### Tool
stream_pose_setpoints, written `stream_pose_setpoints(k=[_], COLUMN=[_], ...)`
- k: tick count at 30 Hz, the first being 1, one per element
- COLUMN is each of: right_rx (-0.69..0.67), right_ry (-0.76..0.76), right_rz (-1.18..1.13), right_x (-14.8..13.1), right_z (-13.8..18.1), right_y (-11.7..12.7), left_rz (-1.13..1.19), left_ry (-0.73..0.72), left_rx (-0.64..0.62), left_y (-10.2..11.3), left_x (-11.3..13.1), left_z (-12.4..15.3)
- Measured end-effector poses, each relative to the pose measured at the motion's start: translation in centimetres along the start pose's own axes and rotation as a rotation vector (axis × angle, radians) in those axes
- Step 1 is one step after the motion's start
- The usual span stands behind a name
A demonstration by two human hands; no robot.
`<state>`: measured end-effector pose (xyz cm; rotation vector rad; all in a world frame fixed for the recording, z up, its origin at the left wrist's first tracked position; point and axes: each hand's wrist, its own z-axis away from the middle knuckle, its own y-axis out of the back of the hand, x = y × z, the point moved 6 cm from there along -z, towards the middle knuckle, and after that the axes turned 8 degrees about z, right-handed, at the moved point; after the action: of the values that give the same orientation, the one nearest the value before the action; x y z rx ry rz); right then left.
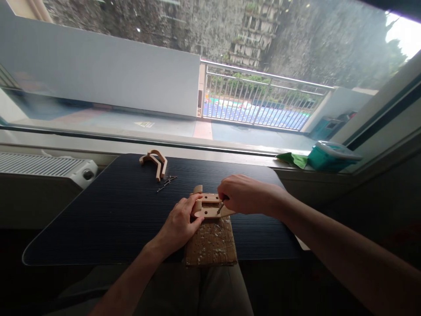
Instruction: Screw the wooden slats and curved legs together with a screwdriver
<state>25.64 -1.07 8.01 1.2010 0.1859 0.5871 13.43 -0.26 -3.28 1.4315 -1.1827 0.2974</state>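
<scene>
My left hand is closed on the left end of a light wooden piece with two parallel bars and round holes. That piece lies on a worn brown board, which overhangs the table's front edge. Above the bars' right part, my right hand is closed around a thin metal tool. The tool's tip points down at a hole in the nearer bar; its upper part is hidden in my fingers.
Two curved wooden pieces lie at the back left of the dark table, near several thin metal screws or rods. A radiator is at the left. On the windowsill are a green cloth and a teal box.
</scene>
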Motion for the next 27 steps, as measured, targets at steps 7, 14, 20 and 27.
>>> stream_pose_setpoints(k=[7,14,20,27], right_rx=[0.017,0.02,0.021,0.016], right_ry=[-0.022,0.002,-0.003,-0.017], right_rz=[-0.029,0.009,-0.001,-0.003], right_x=[0.3,0.2,0.2,0.2], right_z=[0.3,0.2,0.7,0.8], right_y=[0.1,-0.3,-0.1,0.1], left_rz=[-0.187,-0.285,-0.342,-0.25], left_ry=[-0.128,-0.254,-0.236,-0.207], left_rx=[0.137,-0.094,-0.105,-0.077], left_y=[2.8,-0.6,-2.4,-2.3], left_x=[3.3,6.6,6.1,6.0], left_z=[0.7,-2.1,-3.1,-3.2])
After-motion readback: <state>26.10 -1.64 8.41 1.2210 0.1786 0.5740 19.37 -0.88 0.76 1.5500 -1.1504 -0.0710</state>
